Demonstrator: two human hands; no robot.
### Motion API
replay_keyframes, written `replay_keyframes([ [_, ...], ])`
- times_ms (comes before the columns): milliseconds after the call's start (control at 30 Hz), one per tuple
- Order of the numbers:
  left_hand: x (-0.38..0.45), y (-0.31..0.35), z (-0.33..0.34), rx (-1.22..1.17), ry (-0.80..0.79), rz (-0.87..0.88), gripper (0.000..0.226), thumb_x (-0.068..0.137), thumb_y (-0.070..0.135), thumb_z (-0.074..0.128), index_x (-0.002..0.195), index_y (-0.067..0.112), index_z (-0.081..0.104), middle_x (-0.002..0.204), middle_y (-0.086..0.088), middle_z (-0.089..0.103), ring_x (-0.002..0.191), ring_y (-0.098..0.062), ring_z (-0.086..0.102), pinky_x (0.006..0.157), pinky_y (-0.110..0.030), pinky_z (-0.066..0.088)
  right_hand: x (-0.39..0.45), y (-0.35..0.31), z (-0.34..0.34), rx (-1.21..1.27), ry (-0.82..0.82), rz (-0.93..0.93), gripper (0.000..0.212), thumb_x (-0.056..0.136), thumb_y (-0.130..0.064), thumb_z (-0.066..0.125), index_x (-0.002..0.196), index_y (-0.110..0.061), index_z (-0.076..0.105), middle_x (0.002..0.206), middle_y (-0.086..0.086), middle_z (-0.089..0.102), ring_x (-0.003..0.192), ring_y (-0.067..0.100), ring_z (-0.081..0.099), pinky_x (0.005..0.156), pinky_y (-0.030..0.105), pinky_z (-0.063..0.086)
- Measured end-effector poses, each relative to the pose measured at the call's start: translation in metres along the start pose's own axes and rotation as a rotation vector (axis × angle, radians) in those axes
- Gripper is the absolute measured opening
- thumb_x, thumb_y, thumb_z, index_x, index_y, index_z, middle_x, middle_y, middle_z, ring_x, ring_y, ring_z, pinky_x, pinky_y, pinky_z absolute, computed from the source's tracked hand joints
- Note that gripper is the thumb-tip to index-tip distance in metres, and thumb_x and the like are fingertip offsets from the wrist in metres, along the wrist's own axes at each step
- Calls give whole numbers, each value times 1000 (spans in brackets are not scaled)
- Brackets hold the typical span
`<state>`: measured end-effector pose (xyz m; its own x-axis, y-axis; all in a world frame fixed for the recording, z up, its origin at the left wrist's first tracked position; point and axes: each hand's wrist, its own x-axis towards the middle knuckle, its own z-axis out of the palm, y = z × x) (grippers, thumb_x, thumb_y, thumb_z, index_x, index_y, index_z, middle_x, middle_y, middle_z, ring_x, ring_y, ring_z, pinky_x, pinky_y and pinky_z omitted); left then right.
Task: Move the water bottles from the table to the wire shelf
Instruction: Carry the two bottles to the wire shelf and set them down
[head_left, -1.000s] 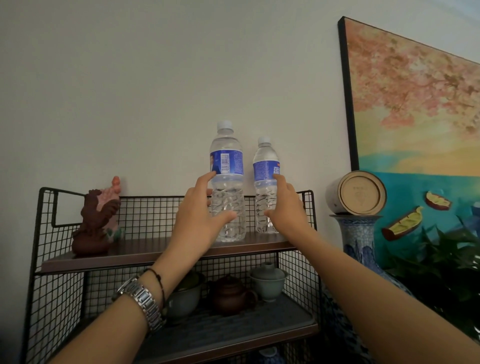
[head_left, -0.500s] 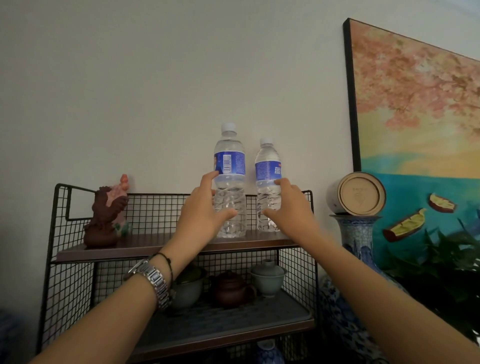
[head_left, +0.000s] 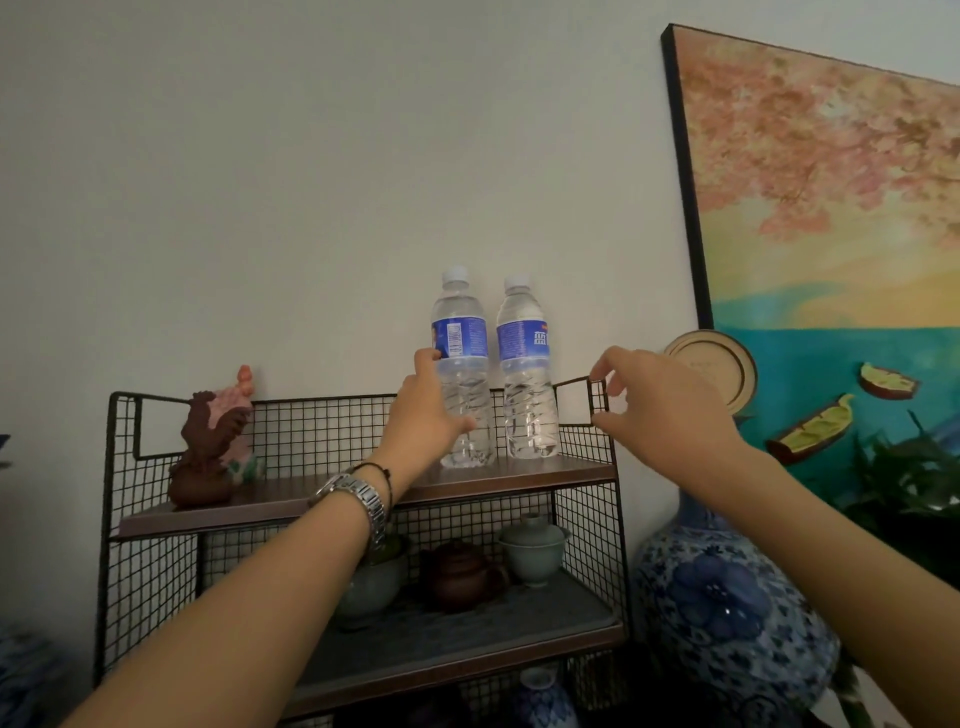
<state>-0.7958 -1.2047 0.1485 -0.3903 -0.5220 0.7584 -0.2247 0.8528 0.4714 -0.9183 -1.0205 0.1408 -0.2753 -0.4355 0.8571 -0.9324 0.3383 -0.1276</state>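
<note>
- Water bottles stand upright side by side on the top board of the wire shelf, right of centre in the frame: the left bottle and the right bottle, just beside each other, a narrow gap between them.
- Left hand is at the left bottle's ribbed lower half; its fingers are spread and touch the bottle's side near the label edge, thumb under the body. Whether it grips or only steadies cannot be told.
- Right hand is off the right bottle, at the shelf's right corner; its fingers are curled loosely and grasp nothing, though they sit right at the corner wire.
- Judged from this, the placing step is nearly finished: both bottles rest on the shelf, and the next move calls for the left hand to let go gently without tipping the tall, narrow bottle. The table is out of view, so whether more bottles wait there cannot be told.
- Bottles are clear thin plastic with spiral ribs, white screw caps and blue wrapped labels; likely light and easy to knock over.
- Shelf is black wire grid with dark wooden boards, smooth and flat.
- Rooster figurine, brown and glossy, stands at the board's left end, well apart from the bottles.
- Teapot and lidded cup sit on the lower board.
</note>
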Motion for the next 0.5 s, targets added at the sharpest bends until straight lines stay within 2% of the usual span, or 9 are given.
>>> replay_keyframes([
  [67,4,-1,5,-7,-6,-5,82,76,7,79,139,15,27,123,-8,59,94,-15,59,58,-14,43,-4,5,-4,4,6,-3,31,82,-23,68,110,-24,55,103,-2,63,91,17,58,76,36,52],
  [133,8,-2,11,-5,-8,-8,81,76,6,78,139,15,27,124,-9,59,96,-18,61,56,-14,41,-7,9,-6,17,-7,-8,31,82,-23,69,110,-24,56,102,-3,63,89,15,57,75,32,50],
  [267,15,-3,19,-3,-8,-24,84,75,7,79,139,16,26,126,-10,57,106,-23,60,74,-23,47,-10,14,-9,31,-24,-10,29,82,-26,69,109,-24,58,100,-4,63,88,14,56,75,31,49],
  [400,20,-3,23,38,-15,-25,86,73,9,82,137,17,25,126,-12,54,109,-26,60,83,-31,51,-11,16,-5,32,-30,-20,28,82,-26,69,108,-26,58,98,-6,63,87,12,55,72,29,48],
  [500,23,-2,25,60,-13,-36,86,72,10,83,135,16,25,127,-14,53,109,-28,60,87,-37,54,-10,17,-1,38,-29,-18,28,81,-27,69,106,-27,59,96,-8,63,88,12,57,75,33,52],
])
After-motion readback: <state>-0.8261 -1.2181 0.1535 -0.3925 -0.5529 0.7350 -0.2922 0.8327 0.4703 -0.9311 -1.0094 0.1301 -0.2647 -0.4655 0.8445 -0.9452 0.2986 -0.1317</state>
